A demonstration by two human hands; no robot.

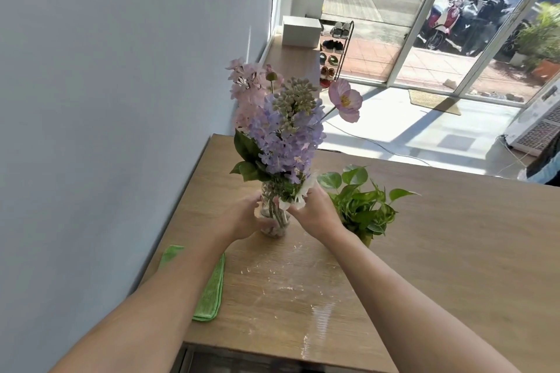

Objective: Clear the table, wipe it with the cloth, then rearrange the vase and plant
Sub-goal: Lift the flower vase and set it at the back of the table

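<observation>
Clear glass makes the vase [272, 215], and both hands are clamped on it: the left hand [242, 221] wraps its left side, the right hand [315, 215] presses near the neck. The dusty white marks on the tabletop [439, 236] toward the person from the grip suggest that wiping is not done, so I judge this is the clearing step. Next the vase must be lifted upright, since its purple and pink flowers [285, 136] stand tall above the grip. Just right of the grip sits the plant [363, 209]; the green cloth [212, 291] lies nearer the person, to the left.
</observation>
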